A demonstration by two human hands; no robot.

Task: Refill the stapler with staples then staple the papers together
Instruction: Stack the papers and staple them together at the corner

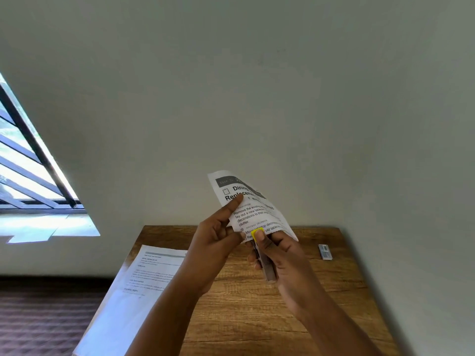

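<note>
My left hand (216, 242) holds printed papers (252, 209) up above the wooden table (257, 317), thumb pressed on the front sheet. The papers curl over to the right. My right hand (280, 258) grips a slim stapler (267, 265) with a yellow tip, its front end set over the papers' lower edge under my thumb. A small staple box (325, 251) lies on the table at the far right.
More printed sheets (133, 291) lie on the table's left side and hang over its left edge. A plain wall stands right behind the table. A barred window (28, 160) is at the left, with dark floor below.
</note>
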